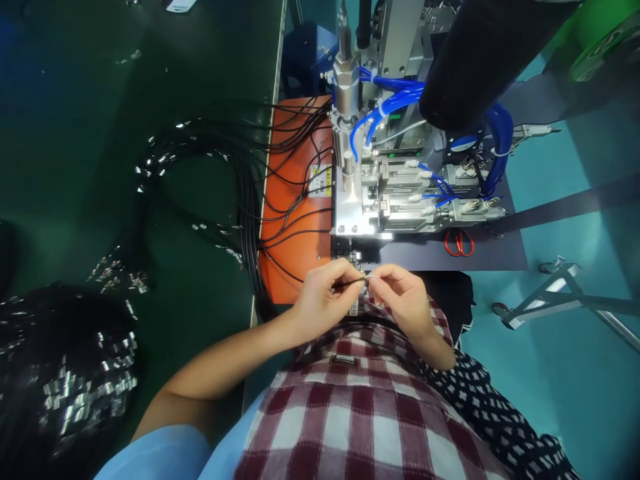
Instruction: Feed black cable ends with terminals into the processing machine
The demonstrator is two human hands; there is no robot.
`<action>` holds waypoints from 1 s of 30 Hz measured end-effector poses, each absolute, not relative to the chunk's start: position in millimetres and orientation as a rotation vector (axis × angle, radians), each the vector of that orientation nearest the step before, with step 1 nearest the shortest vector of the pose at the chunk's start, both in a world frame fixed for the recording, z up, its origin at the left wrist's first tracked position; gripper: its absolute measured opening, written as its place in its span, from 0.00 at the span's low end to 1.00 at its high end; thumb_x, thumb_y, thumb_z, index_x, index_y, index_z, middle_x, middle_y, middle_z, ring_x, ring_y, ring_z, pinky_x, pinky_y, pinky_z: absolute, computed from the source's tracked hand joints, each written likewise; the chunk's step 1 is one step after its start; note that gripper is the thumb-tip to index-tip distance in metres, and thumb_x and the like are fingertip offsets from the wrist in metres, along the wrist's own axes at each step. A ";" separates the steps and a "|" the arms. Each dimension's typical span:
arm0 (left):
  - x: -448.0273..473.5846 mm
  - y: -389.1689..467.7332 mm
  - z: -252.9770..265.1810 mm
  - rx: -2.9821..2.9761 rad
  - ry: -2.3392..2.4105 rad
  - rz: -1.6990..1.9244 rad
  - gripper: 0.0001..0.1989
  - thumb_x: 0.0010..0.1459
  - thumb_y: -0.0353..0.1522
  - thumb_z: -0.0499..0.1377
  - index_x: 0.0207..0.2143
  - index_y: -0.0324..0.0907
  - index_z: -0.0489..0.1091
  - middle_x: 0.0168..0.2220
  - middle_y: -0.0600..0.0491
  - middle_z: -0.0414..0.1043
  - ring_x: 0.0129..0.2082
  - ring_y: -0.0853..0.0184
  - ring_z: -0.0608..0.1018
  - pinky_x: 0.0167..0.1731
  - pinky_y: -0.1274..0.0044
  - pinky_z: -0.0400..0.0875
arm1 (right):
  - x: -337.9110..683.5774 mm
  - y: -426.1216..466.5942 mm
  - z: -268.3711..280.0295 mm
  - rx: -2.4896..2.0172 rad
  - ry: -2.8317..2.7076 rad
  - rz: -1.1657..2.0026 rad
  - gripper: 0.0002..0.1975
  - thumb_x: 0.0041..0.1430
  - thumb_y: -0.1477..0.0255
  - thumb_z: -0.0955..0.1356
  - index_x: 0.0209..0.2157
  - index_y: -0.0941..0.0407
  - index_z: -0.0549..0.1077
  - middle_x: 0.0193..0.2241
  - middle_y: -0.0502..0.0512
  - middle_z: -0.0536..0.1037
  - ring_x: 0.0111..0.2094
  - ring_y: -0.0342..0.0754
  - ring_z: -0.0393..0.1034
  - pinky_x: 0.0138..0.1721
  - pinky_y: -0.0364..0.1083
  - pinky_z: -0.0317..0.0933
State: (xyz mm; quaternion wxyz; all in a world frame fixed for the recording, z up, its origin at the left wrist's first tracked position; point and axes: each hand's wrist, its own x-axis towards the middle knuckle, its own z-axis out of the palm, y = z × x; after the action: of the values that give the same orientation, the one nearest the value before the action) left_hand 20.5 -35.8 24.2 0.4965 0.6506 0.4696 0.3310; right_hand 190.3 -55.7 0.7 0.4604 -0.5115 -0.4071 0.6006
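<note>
Between thumb and fingers, my left hand (325,293) pinches a thin black cable (345,285) close to its end. My right hand (403,297) is closed in a pinch on the pale tip (371,276) of that same cable. Both hands meet just in front of the machine's near edge, above my checked apron (345,387). Further black cables (290,220) run across the orange plate (280,273) to the metal machine block (350,210). Exactly what form the cable tip has is too small to make out.
Red-handled scissors (459,245) lie on the dark ledge at the right. A large cable bundle (245,220) curves over the green table (200,373). A heap of cables with shiny ends (75,387) lies at the left. Blue air hoses (400,100) and a black cylinder (480,67) overhang the machine.
</note>
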 end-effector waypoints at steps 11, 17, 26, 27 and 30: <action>27.6 -26.5 29.1 1.278 1.086 0.793 0.06 0.56 0.32 0.63 0.31 0.37 0.72 0.30 0.53 0.68 0.30 0.71 0.71 0.29 0.80 0.68 | 183.5 -58.3 -6.1 -1.194 -1.085 1.452 0.07 0.59 0.69 0.70 0.29 0.55 0.72 0.23 0.47 0.70 0.20 0.39 0.62 0.23 0.42 0.59; 22.3 -30.0 29.4 1.201 1.065 0.744 0.06 0.57 0.32 0.62 0.34 0.37 0.72 0.30 0.52 0.72 0.30 0.71 0.74 0.31 0.80 0.68 | 196.8 -56.3 -5.0 -1.183 -1.157 1.458 0.05 0.60 0.70 0.69 0.30 0.54 0.74 0.25 0.48 0.73 0.22 0.40 0.66 0.25 0.42 0.63; 15.6 -28.7 34.7 1.469 0.979 0.737 0.03 0.58 0.30 0.63 0.32 0.38 0.74 0.31 0.52 0.71 0.30 0.71 0.71 0.30 0.79 0.65 | 220.5 -40.6 16.1 -1.021 -1.775 0.872 0.12 0.58 0.79 0.70 0.44 0.51 0.75 0.38 0.53 0.79 0.36 0.45 0.73 0.35 0.46 0.66; 15.1 -28.4 34.9 1.472 0.964 0.731 0.03 0.58 0.30 0.63 0.33 0.38 0.74 0.31 0.52 0.71 0.29 0.71 0.71 0.29 0.79 0.65 | 221.8 -39.0 17.7 -0.979 -1.858 0.798 0.11 0.58 0.79 0.70 0.42 0.52 0.75 0.37 0.53 0.80 0.36 0.46 0.74 0.36 0.46 0.65; 12.8 -26.7 35.9 1.456 0.908 0.699 0.04 0.58 0.30 0.63 0.33 0.38 0.74 0.31 0.51 0.71 0.30 0.71 0.72 0.29 0.79 0.66 | 226.7 -36.7 21.4 -0.944 -2.046 0.603 0.07 0.59 0.79 0.69 0.38 0.53 0.75 0.34 0.50 0.82 0.34 0.44 0.75 0.34 0.46 0.61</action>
State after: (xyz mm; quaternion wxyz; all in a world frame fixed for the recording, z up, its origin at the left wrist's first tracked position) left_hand 12.8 -26.7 35.9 0.6008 0.6283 0.3916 0.3015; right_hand 226.7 -36.7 21.4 0.3938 -0.3721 -0.8063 0.2375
